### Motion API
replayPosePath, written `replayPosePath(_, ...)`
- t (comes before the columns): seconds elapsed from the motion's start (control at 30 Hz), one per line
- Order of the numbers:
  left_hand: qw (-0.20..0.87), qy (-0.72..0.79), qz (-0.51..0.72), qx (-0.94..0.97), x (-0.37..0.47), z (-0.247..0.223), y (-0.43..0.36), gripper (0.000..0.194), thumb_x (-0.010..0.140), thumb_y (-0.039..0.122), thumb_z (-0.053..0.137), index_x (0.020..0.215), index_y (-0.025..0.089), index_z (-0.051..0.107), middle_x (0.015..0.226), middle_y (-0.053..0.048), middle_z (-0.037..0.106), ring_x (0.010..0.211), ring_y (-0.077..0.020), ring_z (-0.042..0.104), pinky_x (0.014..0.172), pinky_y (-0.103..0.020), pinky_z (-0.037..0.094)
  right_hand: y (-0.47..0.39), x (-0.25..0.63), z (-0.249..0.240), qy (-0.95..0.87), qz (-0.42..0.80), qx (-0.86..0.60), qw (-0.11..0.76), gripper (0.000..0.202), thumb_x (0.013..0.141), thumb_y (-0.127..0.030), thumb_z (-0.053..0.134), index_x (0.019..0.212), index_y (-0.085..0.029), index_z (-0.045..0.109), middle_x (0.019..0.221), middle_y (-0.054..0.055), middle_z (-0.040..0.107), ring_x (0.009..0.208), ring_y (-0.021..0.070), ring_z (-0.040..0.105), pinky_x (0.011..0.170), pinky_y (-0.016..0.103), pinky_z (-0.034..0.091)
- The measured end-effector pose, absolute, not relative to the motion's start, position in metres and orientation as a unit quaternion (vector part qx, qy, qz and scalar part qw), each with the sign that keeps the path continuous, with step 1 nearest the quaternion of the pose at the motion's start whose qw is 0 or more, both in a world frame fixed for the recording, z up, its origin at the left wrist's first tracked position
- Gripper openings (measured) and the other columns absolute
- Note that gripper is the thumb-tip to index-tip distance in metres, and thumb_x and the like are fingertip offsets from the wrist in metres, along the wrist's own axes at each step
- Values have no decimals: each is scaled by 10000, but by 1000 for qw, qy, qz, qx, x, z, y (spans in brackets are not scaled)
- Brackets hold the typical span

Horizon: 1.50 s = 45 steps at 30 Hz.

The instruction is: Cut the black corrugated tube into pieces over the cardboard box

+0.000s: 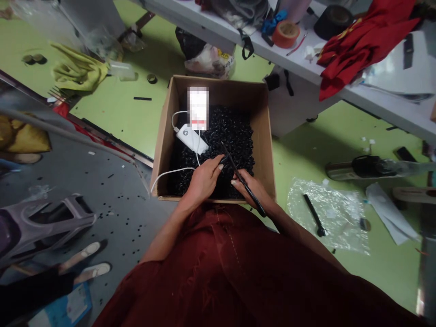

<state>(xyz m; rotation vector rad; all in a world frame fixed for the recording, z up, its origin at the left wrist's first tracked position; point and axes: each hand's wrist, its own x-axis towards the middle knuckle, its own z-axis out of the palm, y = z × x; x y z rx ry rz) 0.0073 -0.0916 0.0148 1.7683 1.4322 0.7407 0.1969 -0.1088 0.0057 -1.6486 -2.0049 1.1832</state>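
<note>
Over the cardboard box (271, 159), my right hand (250, 186) is closed around a long black pointed tool (243, 180). Its thin tip points up and left, and its thicker end lies across my wrist. I cannot make out its exact kind. My left hand (205, 178) pinches a small black piece (224, 159) between thumb and forefinger, close to the tool's blade-like front. Many small shiny black parts (235, 122) fill the box below both hands. On them rest a white power bank (191, 140) and a phone with a lit, blurred screen (198, 109), with a white cable (173, 171).
A workbench (235, 38) with orange tape (286, 34), black tape (333, 22) and red cloth (364, 45) crosses the top. Bubble wrap (334, 213) and a bottle (354, 168) lie right. Left are a purple stool (51, 222) and another person's feet (91, 261).
</note>
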Motion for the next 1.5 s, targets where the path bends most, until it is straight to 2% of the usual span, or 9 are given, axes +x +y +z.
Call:
replayPosePath(0.53, 389, 567, 270, 674, 13, 8, -72, 399, 921, 219, 396, 1259, 113, 579, 1118, -119, 667, 976, -199, 613, 904, -323, 454, -101, 197, -3, -685, 381, -602, 155, 218, 860, -442, 451, 881, -237, 525, 709, 14, 602, 624, 181, 578, 616, 277, 405)
replayPosePath(0.67, 411, 563, 273, 663, 15, 4, -72, 384, 912, 227, 412, 1231, 127, 602, 1149, -108, 663, 976, -197, 613, 924, -336, 448, -97, 199, -5, -675, 398, -601, 157, 236, 858, -457, 478, 873, -228, 534, 704, 7, 592, 632, 169, 573, 626, 274, 414)
replayPosePath(0.77, 448, 567, 288, 629, 15, 4, -72, 379, 897, 243, 448, 1234, 148, 591, 1128, -86, 667, 962, -183, 612, 918, -334, 452, -95, 202, -7, -622, 454, -608, 192, 277, 854, -504, 495, 893, -232, 528, 656, -19, 549, 555, 141, 529, 553, 260, 420)
replayPosePath(0.87, 496, 577, 319, 565, 12, 8, -74, 417, 834, 239, 547, 1241, 148, 552, 1063, -73, 663, 872, -153, 605, 826, -303, 476, -96, 205, -9, -515, 546, -600, 278, 339, 860, -570, 470, 946, -244, 506, 632, -46, 510, 477, 112, 475, 457, 236, 412)
replayPosePath(0.97, 553, 563, 342, 510, 7, 16, -73, 333, 780, 215, 600, 1101, 128, 583, 860, -25, 637, 663, -87, 541, 647, -225, 452, -96, 207, -11, -442, 589, -574, 358, 386, 853, -606, 469, 990, -246, 495, 651, -49, 533, 474, 100, 489, 444, 222, 425)
replayPosePath(1.1, 570, 549, 356, 498, 3, 26, -71, 272, 781, 254, 617, 1025, 134, 618, 652, 35, 542, 543, -64, 467, 539, -192, 397, -95, 207, -15, -406, 620, -547, 389, 437, 856, -634, 437, 1033, -238, 488, 653, -40, 571, 477, 98, 522, 446, 213, 426)
replayPosePath(1.2, 507, 558, 354, 554, 4, 28, -69, 290, 820, 276, 579, 1073, 148, 641, 720, 10, 590, 589, -80, 506, 588, -210, 430, -95, 206, -19, -418, 641, -507, 397, 433, 875, -620, 416, 1068, -237, 479, 726, -13, 612, 544, 111, 570, 504, 232, 461)
replayPosePath(1.33, 392, 564, 328, 648, 12, 29, -66, 312, 908, 305, 450, 1112, 151, 628, 807, -32, 636, 616, -101, 532, 609, -226, 446, -94, 207, -21, -468, 648, -452, 395, 435, 899, -594, 390, 1139, -238, 459, 902, 40, 641, 733, 144, 632, 689, 293, 511)
replayPosePath(1.5, 379, 532, 304, 693, 25, 29, -62, 312, 939, 277, 382, 1070, 124, 620, 800, -55, 661, 674, -129, 586, 658, -240, 467, -95, 212, -14, -576, 578, -478, 326, 489, 891, -574, 427, 1238, -231, 451, 1013, 61, 616, 855, 177, 642, 838, 356, 498)
